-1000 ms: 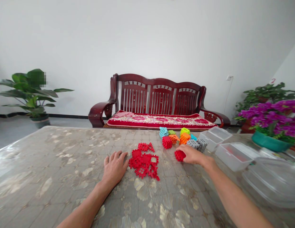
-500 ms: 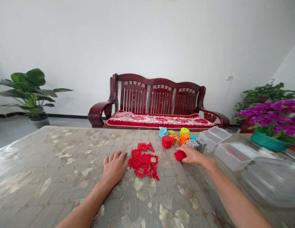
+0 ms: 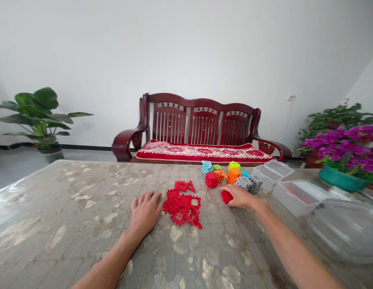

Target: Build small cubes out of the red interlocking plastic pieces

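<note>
My left hand [image 3: 146, 210] lies palm down on the table, its fingers stretched out and holding nothing. Just right of its fingertips spreads a loose heap of flat red interlocking plastic pieces [image 3: 184, 206], some with cut-out windows and toothed edges. My right hand [image 3: 241, 196] is closed around a red toothed block [image 3: 226, 196], partly hidden behind the fingers. Beyond that hand stand a red cube [image 3: 211, 180], an orange cube [image 3: 234, 176], a light blue block [image 3: 207, 167], a yellow-green block [image 3: 234, 165] and grey blocks [image 3: 244, 183].
Clear plastic boxes [image 3: 290, 202] and a transparent lid [image 3: 345, 228] sit at the right side of the table [image 3: 69, 224]. Behind them is a teal pot [image 3: 343, 178] with purple flowers. Past the far edge stands a dark red wooden bench [image 3: 201, 120].
My right hand has shifted slightly left around the red block, covering it a little more. My left hand and the red heap stay in place.
</note>
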{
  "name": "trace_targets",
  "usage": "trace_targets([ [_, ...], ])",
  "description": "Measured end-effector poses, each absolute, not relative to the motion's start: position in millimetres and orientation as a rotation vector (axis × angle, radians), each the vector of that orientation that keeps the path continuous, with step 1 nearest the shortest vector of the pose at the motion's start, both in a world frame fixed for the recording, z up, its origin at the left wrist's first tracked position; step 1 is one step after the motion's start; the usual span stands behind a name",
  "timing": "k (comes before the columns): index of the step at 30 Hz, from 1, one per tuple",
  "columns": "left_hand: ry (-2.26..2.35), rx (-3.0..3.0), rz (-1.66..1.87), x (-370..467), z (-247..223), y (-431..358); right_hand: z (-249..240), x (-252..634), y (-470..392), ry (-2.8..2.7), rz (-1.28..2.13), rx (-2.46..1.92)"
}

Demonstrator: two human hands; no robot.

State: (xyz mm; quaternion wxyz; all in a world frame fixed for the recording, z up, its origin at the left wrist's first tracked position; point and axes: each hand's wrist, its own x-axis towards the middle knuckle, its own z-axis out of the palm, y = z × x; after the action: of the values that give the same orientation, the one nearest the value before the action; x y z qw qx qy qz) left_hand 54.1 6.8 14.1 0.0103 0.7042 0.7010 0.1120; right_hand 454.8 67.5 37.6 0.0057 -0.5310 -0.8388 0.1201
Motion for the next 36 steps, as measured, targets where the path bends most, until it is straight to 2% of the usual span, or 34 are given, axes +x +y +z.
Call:
trace_targets([
  [14,2.188,2.215,0.374,53,9,9,33,407,27,-2.132,0.076,-2.144],
  [26,2.194,2.205,0.351,56,16,4,22,386,38,-2.053,0.003,-2.057],
  [31,2.187,2.226,0.373,55,13,6,29,370,22,-1.989,-0.126,-1.914],
  [36,2.177,2.217,0.394,56,13,6,35,325,14,-2.126,0.156,-1.626],
])
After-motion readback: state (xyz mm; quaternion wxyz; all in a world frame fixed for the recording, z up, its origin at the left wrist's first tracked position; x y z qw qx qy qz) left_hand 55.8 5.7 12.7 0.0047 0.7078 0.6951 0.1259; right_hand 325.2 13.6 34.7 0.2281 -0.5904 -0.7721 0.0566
